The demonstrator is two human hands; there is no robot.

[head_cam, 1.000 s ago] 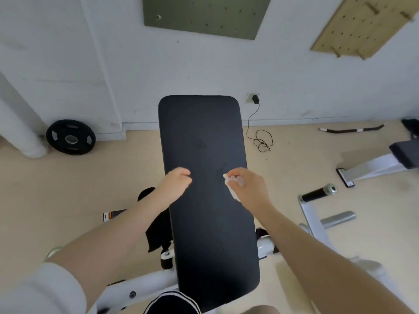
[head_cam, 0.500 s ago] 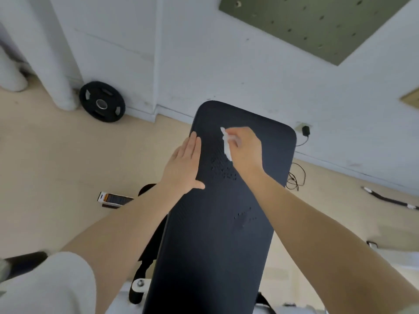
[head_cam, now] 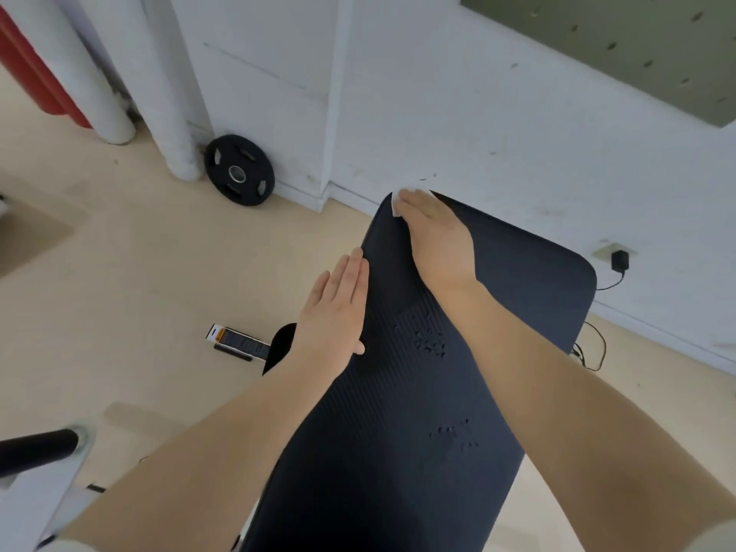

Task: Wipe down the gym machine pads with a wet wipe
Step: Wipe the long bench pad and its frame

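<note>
Head view. Left to right.

Weight plate (head_cam: 239, 169), black, on edge against the wall base, at 10 o'clock of the frame. A flat black-and-orange labelled item (head_cam: 237, 343) lies on the floor at 9 o'clock of the left hand.

Left hand (head_cam: 333, 316): fingers straight and together, palm flat on the left edge of the black pad (head_cam: 402, 432); holds nothing.

Pad runs from 6 o'clock up to 1 o'clock, ribbed, with small pitted marks mid-length.

Right hand (head_cam: 436, 237): fingers extended flat, pressing the white wet wipe (head_cam: 398, 201) onto the pad's far-left corner, at 12 o'clock of the left hand. Only the wipe's edge shows past the fingertips.

Plug and cable (head_cam: 619, 261) at the wall, 3 o'clock.
</note>
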